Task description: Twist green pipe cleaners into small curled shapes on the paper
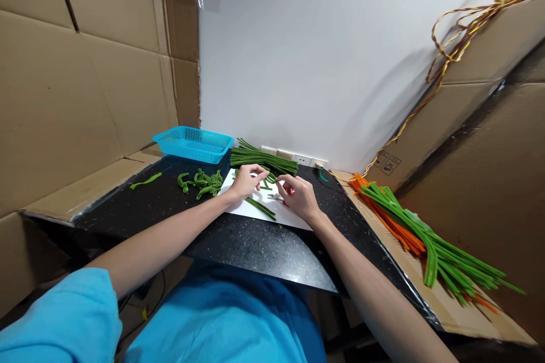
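Both hands are above a white sheet [238,208] on the black table. My left hand [249,180] and my right hand [298,194] pinch at a short green fuzzy stem [271,178] stretched between their fingertips. Pliers [276,197] with red handles lie on the sheet, their handles partly hidden by my right hand. Below my left hand, dark green stems [261,209] rest on the sheet. Behind the hands is a bundle of long green stems [264,160]. Curled green pieces [208,182] are piled left of the sheet.
A blue perforated basket [193,144] stands at the back left. One light green strip [146,181] lies at the left. Orange stems [395,229] and bright green stems [451,255] lie on cardboard at the right. Cardboard walls flank the table, with a wall socket [302,160] behind.
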A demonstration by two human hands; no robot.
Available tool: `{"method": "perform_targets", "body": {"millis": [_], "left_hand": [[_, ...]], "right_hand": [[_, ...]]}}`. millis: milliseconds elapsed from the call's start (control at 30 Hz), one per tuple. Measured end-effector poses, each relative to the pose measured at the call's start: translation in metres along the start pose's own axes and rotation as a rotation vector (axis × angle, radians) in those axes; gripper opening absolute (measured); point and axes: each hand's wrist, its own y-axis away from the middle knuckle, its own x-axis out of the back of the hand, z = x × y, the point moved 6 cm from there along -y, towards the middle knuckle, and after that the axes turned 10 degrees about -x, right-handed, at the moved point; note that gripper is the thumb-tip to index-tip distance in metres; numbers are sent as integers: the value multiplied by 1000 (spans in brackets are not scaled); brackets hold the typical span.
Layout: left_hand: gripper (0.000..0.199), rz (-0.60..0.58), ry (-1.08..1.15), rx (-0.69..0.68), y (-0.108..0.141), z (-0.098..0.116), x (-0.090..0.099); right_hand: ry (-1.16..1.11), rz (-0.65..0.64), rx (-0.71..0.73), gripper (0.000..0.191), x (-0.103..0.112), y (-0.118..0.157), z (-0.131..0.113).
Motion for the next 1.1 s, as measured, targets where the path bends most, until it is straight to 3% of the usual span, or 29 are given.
{"method": "perform_targets", "body": {"millis": [100, 233, 400, 467, 533, 633, 833, 1100], "left_hand": [[27, 31, -52, -40, -2, -1, 4], [30, 100, -113, -72, -7, -3, 12], [30, 225, -255, -78, -17, 8, 38], [27, 188, -421, -145, -24, 21, 53], [21, 66, -665, -266, -30, 35, 66], [17, -38, -906, -324, -35, 40, 93], [13, 29, -1004, -252, -29, 34, 153], [19, 37, -1000, -82, -19, 20, 166]], "right_hand": [[-7, -22, 0, 12, 0, 0, -2], [-22, -144, -15, 18, -5, 0, -4], [-7, -269, 68, 19, -15, 1, -11], [15, -319, 120, 24, -20, 1, -15], [60, -338, 139, 29, -25, 1, -18], [125, -343, 116, 35, -33, 1, -19], [254, -437, 101, 44, -45, 4, -20], [277, -487, 82, 44, -43, 3, -18]]}}
